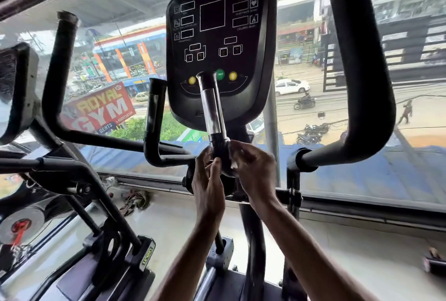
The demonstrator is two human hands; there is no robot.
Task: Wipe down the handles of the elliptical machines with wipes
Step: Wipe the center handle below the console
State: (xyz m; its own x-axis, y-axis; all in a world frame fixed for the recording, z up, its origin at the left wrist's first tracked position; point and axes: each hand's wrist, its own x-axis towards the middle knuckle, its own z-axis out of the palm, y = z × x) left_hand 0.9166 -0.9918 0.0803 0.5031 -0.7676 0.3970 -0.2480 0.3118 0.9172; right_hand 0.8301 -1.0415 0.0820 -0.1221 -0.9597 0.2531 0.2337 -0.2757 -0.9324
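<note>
The elliptical machine (251,240) faces me, its console (220,42) above my hands and the long swing handle (362,83) off to my right, so I reach between them to the short sensor handle (213,107). My left hand (207,180) grips that handle's base, fingers (217,164) curled on it, probably to steady it. My right hand (255,170) holds the wipe (233,163), fingers clamped on it and pressing it to the same base just beside the left; I judge the rub starts low. Beyond is a wide window (313,59) over a street; below, a pale floor (173,223) with rags (135,200) by the sill.
</note>
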